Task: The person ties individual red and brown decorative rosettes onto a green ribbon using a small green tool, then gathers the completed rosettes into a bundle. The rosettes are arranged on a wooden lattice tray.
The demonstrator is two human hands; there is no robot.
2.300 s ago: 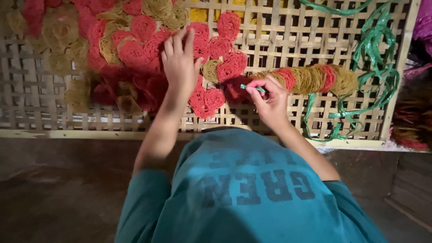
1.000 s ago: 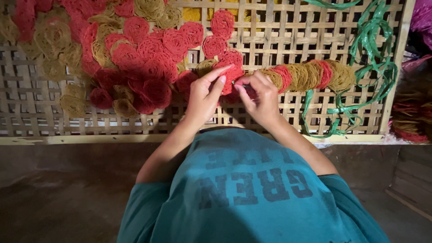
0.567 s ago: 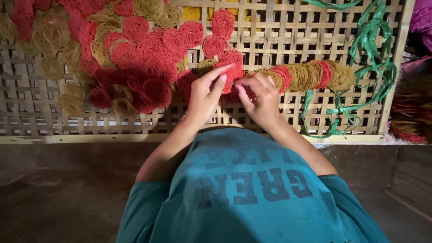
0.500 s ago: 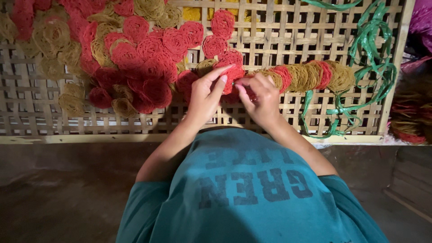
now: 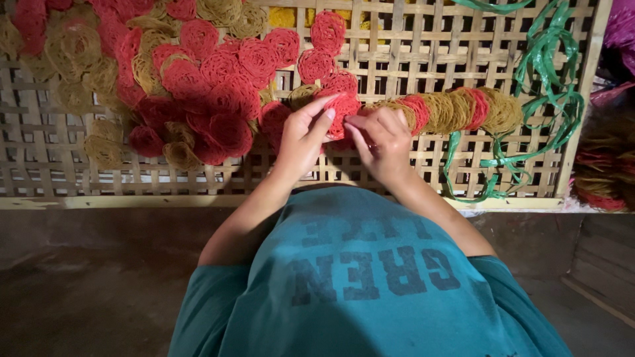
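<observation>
Left hand (image 5: 301,135): fingers bent, thumb and fingertips pinching a red disc (image 5: 342,109), a flat round coil of thin, wiry strands, held on edge just beyond the knuckles.

Right hand (image 5: 382,140): fingers curled, tips touching the same disc from the other side and gripping the near end of the stack (image 5: 456,111).

Stack: a sausage-shaped row of discs pressed face to face, red and mustard-yellow bands alternating, running off to the right of the right hand and lying on the rack.

Rack (image 5: 410,46): woven lattice of pale split strips, open square gaps, flat wooden edge nearest the person.

Loose discs (image 5: 192,86): red and yellow, lacy, overlapping in a heap left of and beyond the left hand.

Green ribbon (image 5: 539,79): glossy plastic strip, looped and tangled beyond the stack's far end.
</observation>
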